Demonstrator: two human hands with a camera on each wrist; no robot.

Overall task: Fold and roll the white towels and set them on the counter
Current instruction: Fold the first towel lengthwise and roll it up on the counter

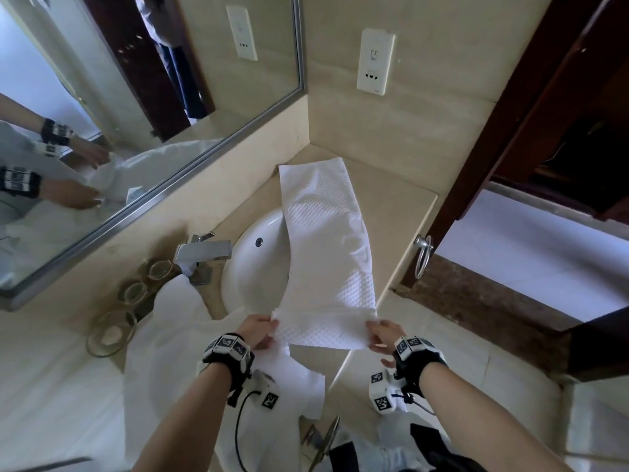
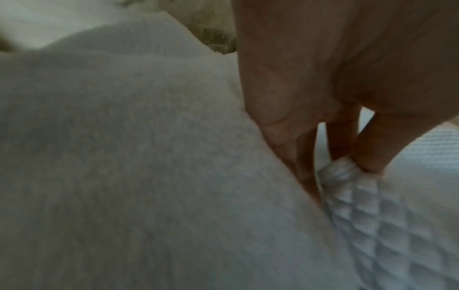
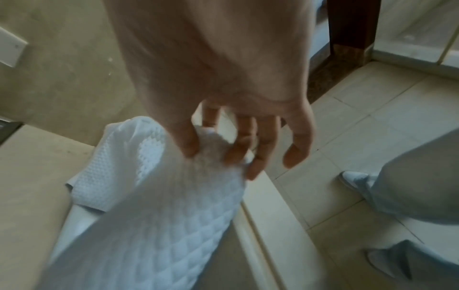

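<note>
Left hand point(image 1: 256, 332) and right hand point(image 1: 382, 336) each pinch a near corner of the towel point(image 1: 326, 240); it looks soft, light and limp, best held by its corners

No readable words, brand names or numbers appear anywhere. The wrist bands point(image 1: 228, 349) carry only black-and-white square marker patterns, and the wall socket plate point(image 1: 374, 63) shows faint, illegible symbols.

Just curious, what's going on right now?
Left hand and right hand pinch waffle towel near corners. Towel spans sink. Faucet alongside.
</note>
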